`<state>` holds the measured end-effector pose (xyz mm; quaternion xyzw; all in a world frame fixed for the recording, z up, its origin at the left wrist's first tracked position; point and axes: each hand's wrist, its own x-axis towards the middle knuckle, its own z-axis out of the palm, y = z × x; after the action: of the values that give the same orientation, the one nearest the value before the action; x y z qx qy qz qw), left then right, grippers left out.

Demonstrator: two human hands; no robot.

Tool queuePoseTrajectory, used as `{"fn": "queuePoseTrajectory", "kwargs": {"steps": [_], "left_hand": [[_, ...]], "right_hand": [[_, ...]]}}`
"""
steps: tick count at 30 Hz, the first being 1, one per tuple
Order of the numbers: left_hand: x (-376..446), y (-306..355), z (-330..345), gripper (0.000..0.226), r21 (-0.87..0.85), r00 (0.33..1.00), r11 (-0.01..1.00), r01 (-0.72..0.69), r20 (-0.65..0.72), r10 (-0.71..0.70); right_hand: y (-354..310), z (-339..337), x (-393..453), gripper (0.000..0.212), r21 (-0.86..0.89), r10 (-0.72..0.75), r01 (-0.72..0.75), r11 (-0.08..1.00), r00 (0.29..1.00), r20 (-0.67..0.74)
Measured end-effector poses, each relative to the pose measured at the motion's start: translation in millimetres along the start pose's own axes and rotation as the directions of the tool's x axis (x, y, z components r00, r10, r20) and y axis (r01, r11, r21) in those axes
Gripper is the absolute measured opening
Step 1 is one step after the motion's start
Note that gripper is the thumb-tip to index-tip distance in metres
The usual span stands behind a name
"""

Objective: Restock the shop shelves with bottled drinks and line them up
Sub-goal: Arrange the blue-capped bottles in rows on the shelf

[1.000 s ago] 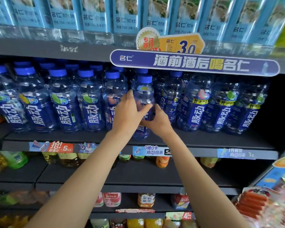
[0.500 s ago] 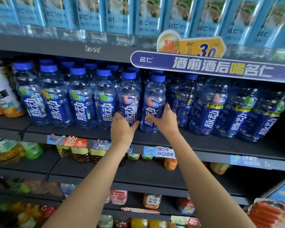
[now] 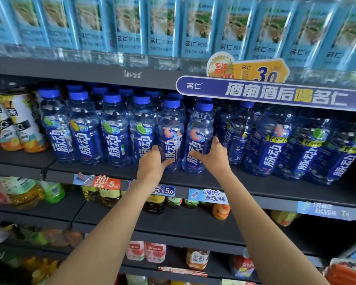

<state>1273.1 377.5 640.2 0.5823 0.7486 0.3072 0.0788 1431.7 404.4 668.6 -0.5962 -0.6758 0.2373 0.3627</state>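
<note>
Both forearms are bare right up to the frame's edge, no sleeves showing; the left hand [image 3: 152, 163] and right hand [image 3: 214, 157] wear no gloves, rings or watch.

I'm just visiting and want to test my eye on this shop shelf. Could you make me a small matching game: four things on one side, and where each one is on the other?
Things
1. left hand
2. right hand
3. orange price tag
4. purple banner

Places
A. on the shelf edge left of both arms
B. on the edge of the shelf above the blue bottles
C. on the peach-label bottle further right
D. on the peach-label bottle nearer the green-label ones

Pairs: 1-D, 2-C, 3-A, 4-B
</note>
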Motion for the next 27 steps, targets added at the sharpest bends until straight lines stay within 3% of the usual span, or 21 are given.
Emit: {"fn": "queuePoseTrajectory", "kwargs": {"steps": [5, 7, 10, 11, 19, 23, 25, 27], "left_hand": [[2.0, -3.7, -6.7, 0.038, 0.084, 0.998, 0.995, -0.055, 0.045, 0.052], [-4.0, -8.3, -10.7, 0.032, 0.099, 0.993, 0.991, -0.086, -0.069, 0.093], [-16.2, -20.6, -12.1, 0.027, -0.006, 0.927, 0.993, -0.115, -0.361, 0.105], [-17.0, -24.2, -11.5, 0.029, -0.018, 0.921, 0.995, -0.095, -0.381, 0.081], [-11.4, -31.5, -9.3, 0.041, -0.093, 0.963, 0.993, -0.066, -0.268, 0.039], [-22.3, -25.3, -11.1, 0.034, -0.107, 0.931, 0.991, -0.080, -0.363, 0.036], [-29.1, -15.9, -9.4, 0.029, -0.114, 0.914, 0.981, -0.158, -0.392, 0.102], [-34.1, -2.8, -2.5, 0.028, -0.091, 0.914, 0.958, -0.270, -0.336, 0.226]], "right_hand": [[-0.7, 0.6, -3.1, 0.064, 0.003, 0.003, -0.003, 1.000, 1.000, -0.013], [-1.1, 1.8, -4.1, 0.063, 0.004, 0.006, -0.006, 1.000, 1.000, -0.015], [-1.6, 1.3, -2.8, 0.066, -0.005, 0.009, -0.009, 1.000, 1.000, -0.012], [-2.3, 1.2, -2.6, 0.066, -0.010, 0.012, -0.012, 1.000, 1.000, -0.011], [-7.9, 8.9, -2.1, 0.069, 0.001, 0.024, -0.024, 1.000, 1.000, -0.015], [-0.4, -5.6, -2.3, 0.074, 0.073, 0.007, -0.011, 0.997, 0.998, 0.063], [7.3, -23.1, 0.5, 0.074, 0.159, 0.000, 0.016, 0.987, 0.995, -0.100], [16.9, -40.6, 8.9, 0.064, 0.123, 0.015, 0.035, 0.992, 0.922, -0.388]]}}
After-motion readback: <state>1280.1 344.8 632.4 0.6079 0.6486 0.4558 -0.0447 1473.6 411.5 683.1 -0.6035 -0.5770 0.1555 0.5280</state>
